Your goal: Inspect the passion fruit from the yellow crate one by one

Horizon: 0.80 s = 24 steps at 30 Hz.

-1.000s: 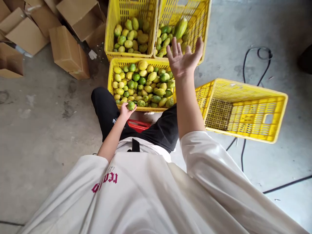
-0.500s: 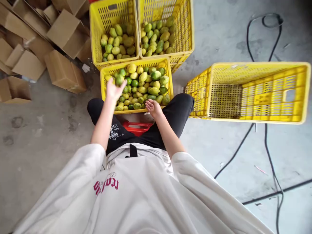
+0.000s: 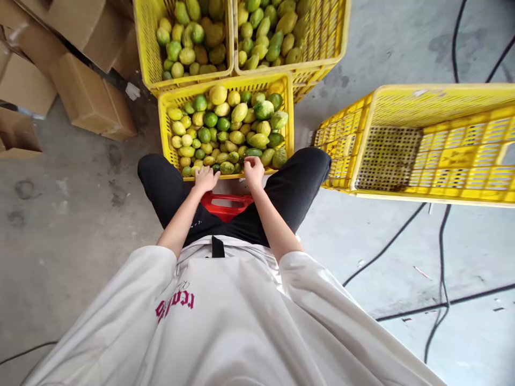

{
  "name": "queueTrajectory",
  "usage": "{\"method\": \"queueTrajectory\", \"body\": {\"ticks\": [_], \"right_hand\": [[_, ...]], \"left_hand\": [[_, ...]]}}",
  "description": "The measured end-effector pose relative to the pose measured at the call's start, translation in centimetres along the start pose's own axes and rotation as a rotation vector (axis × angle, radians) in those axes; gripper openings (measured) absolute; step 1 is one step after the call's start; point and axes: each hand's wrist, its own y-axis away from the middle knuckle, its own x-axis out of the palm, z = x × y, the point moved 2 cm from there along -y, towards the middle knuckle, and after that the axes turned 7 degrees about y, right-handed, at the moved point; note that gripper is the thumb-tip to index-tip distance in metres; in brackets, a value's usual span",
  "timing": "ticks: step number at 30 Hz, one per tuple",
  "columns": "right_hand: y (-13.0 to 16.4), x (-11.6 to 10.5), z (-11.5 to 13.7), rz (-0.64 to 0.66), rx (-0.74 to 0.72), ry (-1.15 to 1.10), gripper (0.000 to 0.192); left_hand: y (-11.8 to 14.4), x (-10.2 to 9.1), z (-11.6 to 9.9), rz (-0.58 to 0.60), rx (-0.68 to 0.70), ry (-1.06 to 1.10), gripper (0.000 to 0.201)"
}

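A yellow plastic crate (image 3: 286,126) full of yellow and green lemons (image 3: 237,138) stands between my knees. My left hand (image 3: 206,178) rests at its near rim, fingers spread over the front lemons, with nothing visible in it. Beside it to the right, my right hand (image 3: 254,172) is closed, its fingers curled in at the near rim. Whatever those fingers hold, if anything, is hidden. Lemons lie just beyond both hands.
Behind stand two more yellow crates, the left crate (image 3: 145,53) and the right crate (image 3: 328,59), both holding lemons. An overturned yellow crate (image 3: 362,139) lies at the right, near black cables (image 3: 441,257). Cardboard boxes (image 3: 90,102) are piled at the left. A red stool (image 3: 227,214) shows beneath me.
My left hand has come down from the crate's far left to its near rim, and the green lemon at its fingers is gone from there. My right hand has curled from open to closed.
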Motion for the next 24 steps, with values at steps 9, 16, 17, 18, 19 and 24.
{"method": "queueTrajectory", "body": {"ticks": [9,16,17,18,19,24], "right_hand": [[0.5,0.2,-0.5,-0.115,-0.437,0.921,0.054],[-0.9,-0.8,0.3,-0.016,-0.525,1.023,0.064],[-1.1,-0.7,0.5,0.019,-0.529,1.016,0.061],[-1.2,-0.5,0.6,0.06,-0.531,0.997,0.058],[-1.2,-0.2,0.6,0.107,-0.53,0.966,0.055],[-0.7,1.7,-0.8,0.357,-0.556,0.831,0.044]], "left_hand": [[-1.0,1.8,2.2,-0.031,0.011,0.075,0.036],[-2.8,1.4,2.9,0.081,0.149,0.026,0.048],[-2.9,1.2,2.9,0.088,0.157,0.029,0.048],[-3.1,1.1,2.8,0.1,0.164,0.033,0.047],[-3.2,0.9,2.6,0.12,0.169,0.036,0.045],[-3.8,-0.1,1.8,0.201,0.123,0.056,0.028]]}}
